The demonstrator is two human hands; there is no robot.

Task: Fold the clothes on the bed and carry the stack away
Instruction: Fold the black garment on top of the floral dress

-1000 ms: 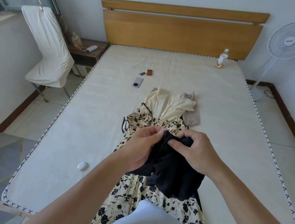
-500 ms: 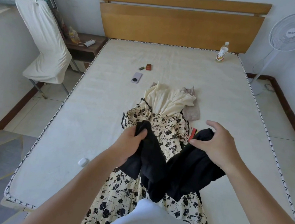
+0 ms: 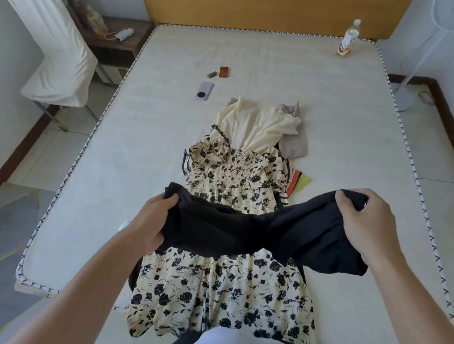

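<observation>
The fingers of the left hand (image 3: 151,221) curl around one end of a black garment (image 3: 256,230); the right hand (image 3: 368,225) grips the other end, its fingers (image 3: 345,202) bunching the cloth. The garment stretches between them, held above a floral dress (image 3: 225,276) spread on the bed (image 3: 111,161). A cream top (image 3: 254,126) lies beyond the dress, a phone (image 3: 204,90) and a bottle (image 3: 348,38) farther up.

fan (image 3: 451,15) head cut off, striped cloth (image 3: 297,181) mostly under dress (image 3: 227,281)
</observation>
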